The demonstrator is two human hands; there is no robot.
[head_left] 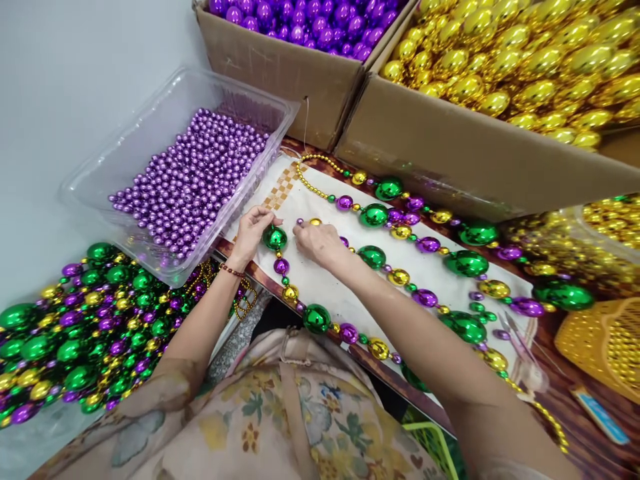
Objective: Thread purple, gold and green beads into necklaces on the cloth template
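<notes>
My left hand (254, 228) pinches the string just above a large green bead (275, 237) at the end of a bead strand (320, 321) that runs down over the white cloth (345, 293). My right hand (318, 241) lies close beside it, fingers closed near a small gold bead (315, 221) and a tiny purple one. Whether those fingers grip a bead is not clear. A second long strand of green, purple and gold beads (430, 244) curves across the cloth past my right forearm.
A clear plastic tray of small purple beads (190, 175) stands left of my hands. Cardboard boxes hold purple balls (305, 20) and gold balls (520, 60) at the back. A heap of finished strands (80, 327) lies at lower left. A yellow basket (600, 340) sits right.
</notes>
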